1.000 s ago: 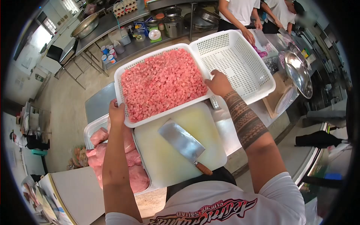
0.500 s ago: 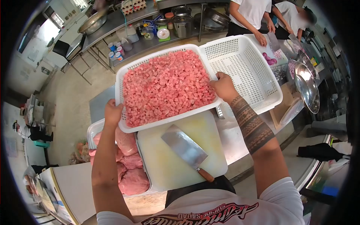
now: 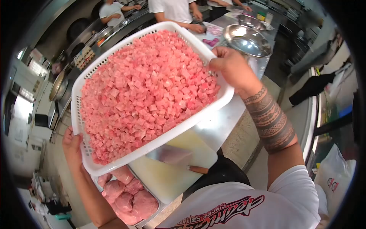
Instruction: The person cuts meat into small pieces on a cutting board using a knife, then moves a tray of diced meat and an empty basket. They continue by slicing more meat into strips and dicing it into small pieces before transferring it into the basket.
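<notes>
A white perforated plastic basket (image 3: 126, 165) is held up in front of me, heaped with diced pink raw meat (image 3: 148, 91). My left hand (image 3: 72, 144) grips its near left corner, and my right hand (image 3: 231, 68) is closed round the rim on the right side. Below the basket lies a cutting board (image 3: 167, 187), with a cleaver (image 3: 171, 154) resting on it, its wooden handle toward me. The basket hides part of the board and the blade. Large pieces of raw meat (image 3: 131, 196) fill a metal tray just left of the board.
Two large metal bowls, the nearer one (image 3: 247, 40) on the table at the upper right, stand near some purple onions (image 3: 211, 42). Co-workers in white shirts (image 3: 171, 10) stand across the table. Egg trays (image 3: 84, 57) and a wok (image 3: 59, 86) sit on the far left counter.
The basket of diced meat has risen closer to me and tilted, both hands still on it. My view has swung right. The other white basket behind it no longer shows.
</notes>
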A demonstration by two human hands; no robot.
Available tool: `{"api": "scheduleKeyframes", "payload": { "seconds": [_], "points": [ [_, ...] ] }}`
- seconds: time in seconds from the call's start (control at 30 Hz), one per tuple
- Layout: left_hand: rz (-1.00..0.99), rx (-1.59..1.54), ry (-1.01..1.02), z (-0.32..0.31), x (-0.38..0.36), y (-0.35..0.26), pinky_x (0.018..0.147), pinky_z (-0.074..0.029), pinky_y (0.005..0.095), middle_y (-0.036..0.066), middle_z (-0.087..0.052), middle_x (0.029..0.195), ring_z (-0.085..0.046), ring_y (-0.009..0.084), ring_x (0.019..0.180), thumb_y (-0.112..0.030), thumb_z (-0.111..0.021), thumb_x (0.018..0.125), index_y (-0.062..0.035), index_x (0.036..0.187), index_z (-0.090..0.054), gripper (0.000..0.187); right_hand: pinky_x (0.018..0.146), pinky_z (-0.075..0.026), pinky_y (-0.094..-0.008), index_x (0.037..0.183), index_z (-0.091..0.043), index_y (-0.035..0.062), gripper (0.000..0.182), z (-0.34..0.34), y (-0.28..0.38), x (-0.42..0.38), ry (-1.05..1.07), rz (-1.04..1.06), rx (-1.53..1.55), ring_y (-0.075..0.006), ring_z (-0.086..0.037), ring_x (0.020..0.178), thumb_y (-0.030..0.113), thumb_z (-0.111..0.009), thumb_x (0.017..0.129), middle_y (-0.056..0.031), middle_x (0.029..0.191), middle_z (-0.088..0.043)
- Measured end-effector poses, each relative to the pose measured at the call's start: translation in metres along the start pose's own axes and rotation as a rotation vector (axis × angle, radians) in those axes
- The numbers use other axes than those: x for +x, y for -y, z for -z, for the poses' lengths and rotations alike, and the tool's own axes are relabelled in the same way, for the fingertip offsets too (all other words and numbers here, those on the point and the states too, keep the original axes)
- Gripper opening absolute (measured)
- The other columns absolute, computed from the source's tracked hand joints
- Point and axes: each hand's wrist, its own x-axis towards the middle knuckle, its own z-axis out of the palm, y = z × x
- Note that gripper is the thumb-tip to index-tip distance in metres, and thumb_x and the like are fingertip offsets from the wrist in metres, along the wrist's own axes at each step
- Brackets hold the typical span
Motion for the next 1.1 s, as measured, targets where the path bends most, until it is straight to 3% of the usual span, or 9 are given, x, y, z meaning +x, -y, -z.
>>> {"api": "scheduleKeyframes", "payload": {
  "seconds": [0.07,0.23,0.27,0.47,0.5,0.7,0.73,0.93,1.1],
  "points": [
    [-0.09,-0.008,0.054,-0.012,-0.016,0.004,0.086,-0.051,0.0244,0.006,-0.071,0.106,-0.064,0.01,0.09,-0.005,-0.063,0.091,0.0014,0.117,-0.061,0.027,0.061,-0.049,-0.0297,0.089,-0.068,-0.0002,0.01,0.005,0.011,-0.037,-0.081,0.067,-0.015,-0.0121,-0.06,0.069,0.007,-0.071,0.082,-0.003,0.08,-0.066],
    [-0.119,-0.043,0.144,-0.104,0.007,-0.059,0.081,-0.05,0.0224,0.004,-0.07,0.101,-0.063,0.0079,0.084,-0.006,-0.062,0.094,0.0006,0.115,-0.062,0.022,0.059,-0.053,-0.03,0.094,-0.069,0.0013,0.009,0.127,0.036,-0.04,-0.107,0.133,0.023,-0.0133,-0.063,0.067,0.004,-0.067,0.086,-0.0053,0.084,-0.066],
    [-0.164,-0.071,0.155,-0.085,-0.023,-0.017,0.079,-0.05,0.0224,0.003,-0.07,0.1,-0.063,0.0077,0.082,-0.007,-0.062,0.094,0.0007,0.114,-0.063,0.021,0.06,-0.054,-0.0298,0.093,-0.068,0.0017,0.008,0.102,0.01,-0.085,-0.122,0.181,-0.005,-0.0134,-0.063,0.067,0.005,-0.066,0.086,-0.005,0.083,-0.065],
    [-0.149,-0.079,0.191,-0.292,0.046,-0.104,0.069,-0.054,0.025,0.006,-0.071,0.093,-0.065,0.0102,0.072,-0.004,-0.064,0.093,0.0023,0.112,-0.063,0.019,0.059,-0.053,-0.03,0.089,-0.064,0.0034,0.004,0.282,0.025,-0.03,-0.203,0.118,0.008,-0.0135,-0.062,0.066,0.005,-0.066,0.086,-0.0038,0.081,-0.063],
    [-0.182,-0.078,0.204,-0.243,0.027,-0.066,0.069,-0.054,0.0252,0.006,-0.071,0.092,-0.065,0.0103,0.072,-0.004,-0.064,0.093,0.0023,0.111,-0.063,0.019,0.058,-0.053,-0.0302,0.088,-0.063,0.0037,0.003,0.225,0.012,-0.066,-0.219,0.159,-0.007,-0.0134,-0.061,0.066,0.006,-0.065,0.086,-0.0037,0.081,-0.062],
    [-0.118,-0.015,0.229,-0.362,0.078,-0.077,0.068,-0.052,0.0266,0.006,-0.071,0.093,-0.065,0.0113,0.073,-0.004,-0.064,0.092,0.0021,0.11,-0.064,0.019,0.059,-0.054,-0.0307,0.086,-0.063,0.0028,0.004,0.345,-0.012,0.002,-0.204,0.099,-0.08,-0.0144,-0.062,0.066,0.006,-0.065,0.087,-0.0045,0.081,-0.063],
    [-0.093,-0.024,0.236,-0.307,0.081,-0.05,0.069,-0.052,0.0267,0.007,-0.071,0.093,-0.065,0.0113,0.075,-0.005,-0.066,0.091,0.0024,0.109,-0.064,0.019,0.059,-0.054,-0.0307,0.087,-0.064,0.0027,0.004,0.285,-0.022,-0.008,-0.21,0.071,-0.063,-0.0145,-0.062,0.066,0.006,-0.065,0.087,-0.0046,0.081,-0.063],
    [-0.059,-0.028,0.197,-0.368,0.097,-0.059,0.071,-0.053,0.0271,0.008,-0.071,0.094,-0.065,0.0128,0.074,-0.004,-0.066,0.091,0.0031,0.108,-0.064,0.019,0.059,-0.054,-0.0306,0.09,-0.066,0.0022,0.006,0.33,-0.053,0.044,-0.204,0.041,0.02,-0.0149,-0.062,0.066,0.007,-0.066,0.086,-0.005,0.082,-0.064],
    [0.019,0.093,0.181,-0.351,0.094,-0.037,0.071,-0.053,0.0273,0.007,-0.072,0.092,-0.066,0.0124,0.075,-0.005,-0.064,0.093,0.0004,0.105,-0.066,0.014,0.059,-0.054,-0.0311,0.093,-0.068,0.0006,0.009,0.313,-0.076,0.05,-0.109,-0.011,-0.001,-0.0161,-0.063,0.067,0.007,-0.066,0.087,-0.0058,0.083,-0.065]
  ]
}}
